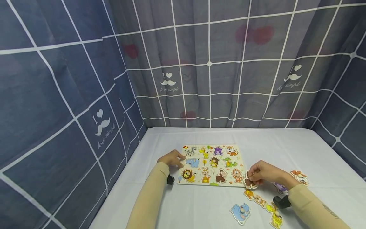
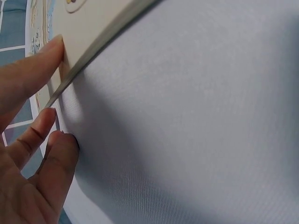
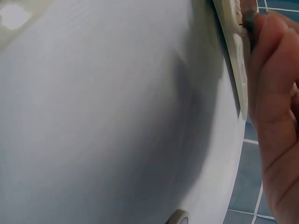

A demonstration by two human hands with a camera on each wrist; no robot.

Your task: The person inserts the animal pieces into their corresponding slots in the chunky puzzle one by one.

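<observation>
My left hand (image 1: 171, 158) touches the left edge of a pale wooden puzzle board (image 1: 210, 185) with extended fingers. One fingertip lies on the board's face, and the others are by its edge in the left wrist view. My right hand (image 1: 263, 173) pinches a brown animal puzzle piece (image 1: 250, 184) just off the board's lower right corner. In the right wrist view, the fingers (image 3: 275, 74) are at the small knob on this piece, which is seen edge-on. Printed animals in rows, such as a lion and a monkey, cover the board.
A blue elephant piece (image 1: 240, 213) lies in front of the board. Several yellow and orange pieces (image 1: 258, 200) trail toward the front right. By the right wrist are a purple piece (image 1: 281, 188) and a red-and-white piece (image 1: 299, 177). Grid-patterned curtains (image 1: 223, 79) surround the white table (image 1: 206, 206).
</observation>
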